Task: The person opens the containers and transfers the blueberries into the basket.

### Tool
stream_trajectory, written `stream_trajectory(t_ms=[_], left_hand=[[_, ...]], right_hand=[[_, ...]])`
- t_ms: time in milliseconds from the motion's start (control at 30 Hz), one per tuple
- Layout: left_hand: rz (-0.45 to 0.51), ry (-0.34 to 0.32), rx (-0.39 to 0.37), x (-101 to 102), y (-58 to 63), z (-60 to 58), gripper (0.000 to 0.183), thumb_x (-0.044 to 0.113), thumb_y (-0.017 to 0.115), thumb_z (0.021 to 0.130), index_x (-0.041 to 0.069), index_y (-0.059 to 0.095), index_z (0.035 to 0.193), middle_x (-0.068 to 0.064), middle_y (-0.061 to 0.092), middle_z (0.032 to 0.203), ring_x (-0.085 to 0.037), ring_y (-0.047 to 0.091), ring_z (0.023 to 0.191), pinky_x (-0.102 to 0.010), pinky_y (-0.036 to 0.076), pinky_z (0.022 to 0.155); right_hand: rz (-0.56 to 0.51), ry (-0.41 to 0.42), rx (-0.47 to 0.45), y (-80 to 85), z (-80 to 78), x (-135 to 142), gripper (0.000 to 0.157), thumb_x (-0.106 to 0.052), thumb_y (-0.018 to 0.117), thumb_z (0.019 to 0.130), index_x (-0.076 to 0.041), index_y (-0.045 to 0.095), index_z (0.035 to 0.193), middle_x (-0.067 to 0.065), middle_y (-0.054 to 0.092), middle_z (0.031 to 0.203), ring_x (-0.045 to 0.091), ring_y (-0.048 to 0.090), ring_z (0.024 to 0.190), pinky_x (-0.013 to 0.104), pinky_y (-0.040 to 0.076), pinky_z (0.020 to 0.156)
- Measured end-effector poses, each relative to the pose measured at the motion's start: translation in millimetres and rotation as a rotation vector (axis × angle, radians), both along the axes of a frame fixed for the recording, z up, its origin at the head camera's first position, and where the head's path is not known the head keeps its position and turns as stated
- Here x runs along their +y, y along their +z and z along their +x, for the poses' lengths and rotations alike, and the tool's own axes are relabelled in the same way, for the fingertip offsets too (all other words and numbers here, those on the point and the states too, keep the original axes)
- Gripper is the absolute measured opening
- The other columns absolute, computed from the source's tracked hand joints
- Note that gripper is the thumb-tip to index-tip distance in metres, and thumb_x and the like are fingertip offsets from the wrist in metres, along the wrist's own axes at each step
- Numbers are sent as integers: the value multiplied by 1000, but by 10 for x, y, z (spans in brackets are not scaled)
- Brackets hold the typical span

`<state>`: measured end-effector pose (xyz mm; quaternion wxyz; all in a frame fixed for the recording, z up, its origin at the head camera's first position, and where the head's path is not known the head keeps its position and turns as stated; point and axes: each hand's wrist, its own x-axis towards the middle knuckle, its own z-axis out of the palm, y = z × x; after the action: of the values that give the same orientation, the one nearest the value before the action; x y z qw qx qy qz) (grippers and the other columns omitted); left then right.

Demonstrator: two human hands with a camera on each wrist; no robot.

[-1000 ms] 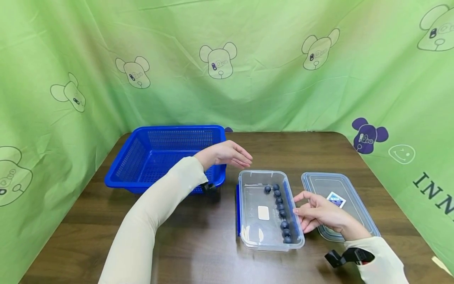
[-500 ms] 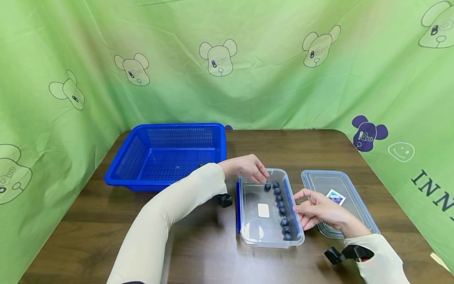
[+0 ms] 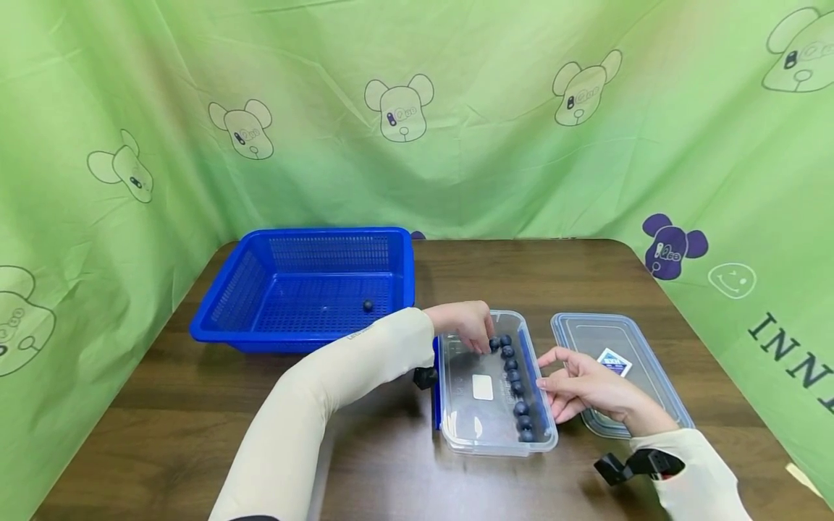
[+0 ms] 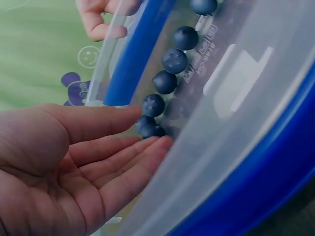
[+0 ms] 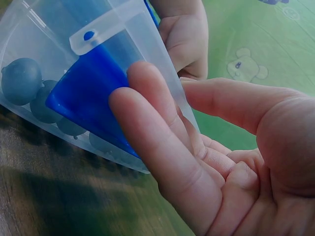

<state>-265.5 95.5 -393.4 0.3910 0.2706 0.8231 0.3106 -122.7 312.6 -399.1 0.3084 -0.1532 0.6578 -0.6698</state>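
Observation:
A clear plastic food container (image 3: 482, 427) with blue side latches holds a line of blueberries (image 3: 512, 376) along its right side. My left hand (image 3: 468, 323) reaches into its far end. In the left wrist view its thumb and nearly straight fingers come around a blueberry (image 4: 152, 131) at the end of the line, fingertips right at it. My right hand (image 3: 583, 387) holds the container's right wall. In the right wrist view its thumb is at the rim, and two fingers (image 5: 147, 123) lie over the lowered blue latch (image 5: 91, 93).
A blue mesh basket (image 3: 302, 336) stands at the back left, with one blueberry (image 3: 368, 305) on its floor. Right of the container lies its clear lid (image 3: 641, 362), bearing a label, partly under my right hand. A green printed cloth (image 3: 482, 181) hangs behind the wooden table (image 3: 365, 463).
My left hand has moved from beside the basket rightward and down into the container, and the blueberry there shifted slightly right. A blueberry in the basket has come into view. My right hand stays put.

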Motion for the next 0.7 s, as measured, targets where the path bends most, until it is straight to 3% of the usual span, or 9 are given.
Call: stream_trajectory(t_ms=[67,100,133,267,467,700], left_hand=[[-22,21,-8,10,17,56,24,-7,76,81,-8,69,105,-20,73,83,-23,73,74,-28,61,66],[-38,33,1,-3,110,140,25,-8,73,84,-10,67,108,-23,72,87,-26,73,78,-30,62,68],[-50,53,8,2,130,175,24,-7,72,86,-10,67,109,-23,73,88,-26,73,79,-29,62,69],[-50,91,20,3,196,272,17,-5,70,89,-9,67,105,-25,72,93,-29,73,85,-30,62,70],[-37,58,41,30,181,289,7,-1,67,93,-8,68,94,-22,72,91,-29,73,83,-30,62,68],[-94,-18,95,87,197,286,13,3,68,92,-3,69,80,-18,72,83,-24,72,73,-27,61,64]], right_hand=[[1,-1,-1,3,0,-3,24,0,53,101,1,37,120,10,72,80,15,71,67,36,61,62],[1,-1,1,7,1,-5,25,0,52,101,2,37,120,10,72,80,15,71,67,36,61,62],[0,-2,2,13,3,-7,24,0,52,101,2,37,121,10,72,79,15,71,67,36,61,62],[-6,-2,7,29,8,-7,25,0,52,102,3,37,121,9,71,79,15,71,66,36,61,61],[-13,3,6,25,5,-4,24,1,51,102,2,37,121,9,71,79,15,71,66,36,61,61],[-8,1,0,23,4,1,24,1,52,102,1,37,121,9,71,79,15,71,66,36,61,62]])
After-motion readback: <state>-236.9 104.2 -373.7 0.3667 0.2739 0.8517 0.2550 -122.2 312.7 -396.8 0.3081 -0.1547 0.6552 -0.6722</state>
